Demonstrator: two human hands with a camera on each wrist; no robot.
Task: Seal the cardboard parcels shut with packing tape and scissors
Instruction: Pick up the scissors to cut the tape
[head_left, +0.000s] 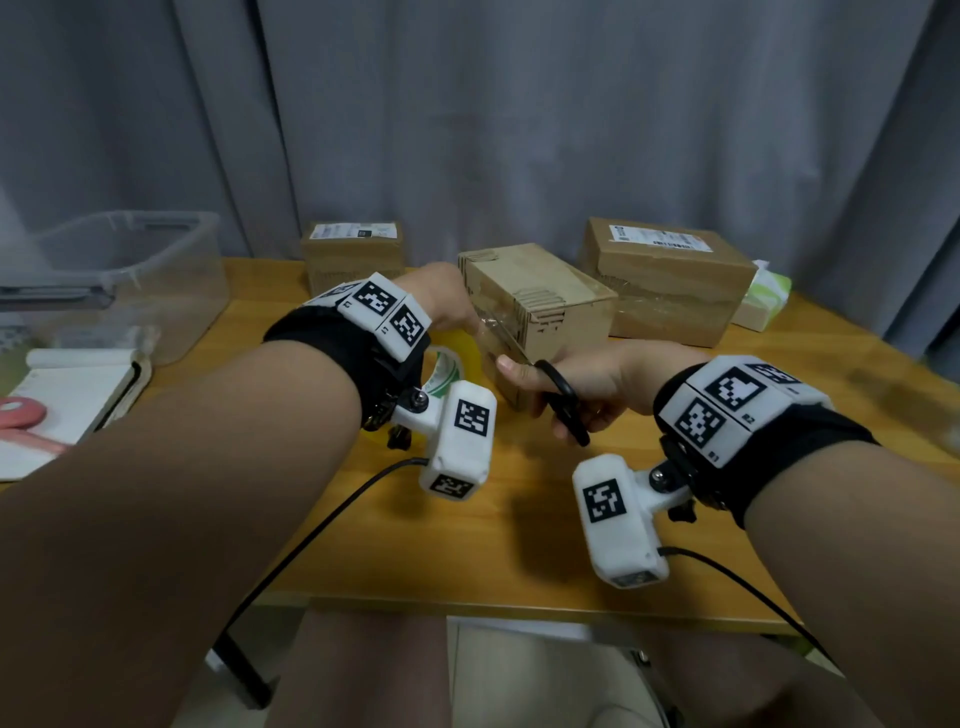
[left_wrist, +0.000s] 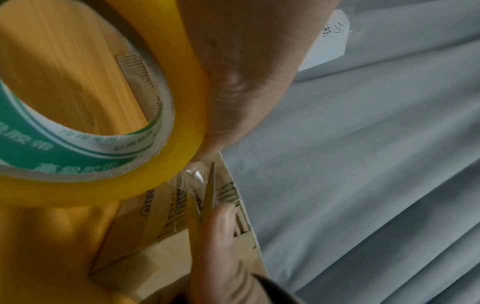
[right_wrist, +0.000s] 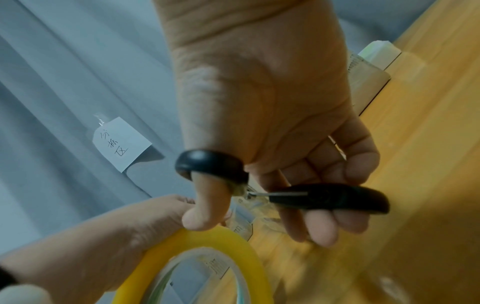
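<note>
My left hand (head_left: 441, 301) grips a yellow roll of packing tape (head_left: 457, 353) (left_wrist: 166, 115) (right_wrist: 207, 242) just left of the middle cardboard parcel (head_left: 550, 296). A clear strip of tape (left_wrist: 192, 176) runs from the roll to the parcel's near end. My right hand (head_left: 587, 379) holds black-handled scissors (head_left: 563, 400) (right_wrist: 327, 197), thumb through one loop, fingers through the other. The blades (left_wrist: 209, 193) stand slightly apart at the stretched strip, close to my left thumb.
Two more parcels stand at the back: a small one (head_left: 353, 254) to the left and a larger one (head_left: 670, 275) to the right, beside a green-and-white pack (head_left: 763, 296). A clear plastic bin (head_left: 119, 280) and an open notebook (head_left: 67, 400) occupy the wooden table's (head_left: 519, 519) left side.
</note>
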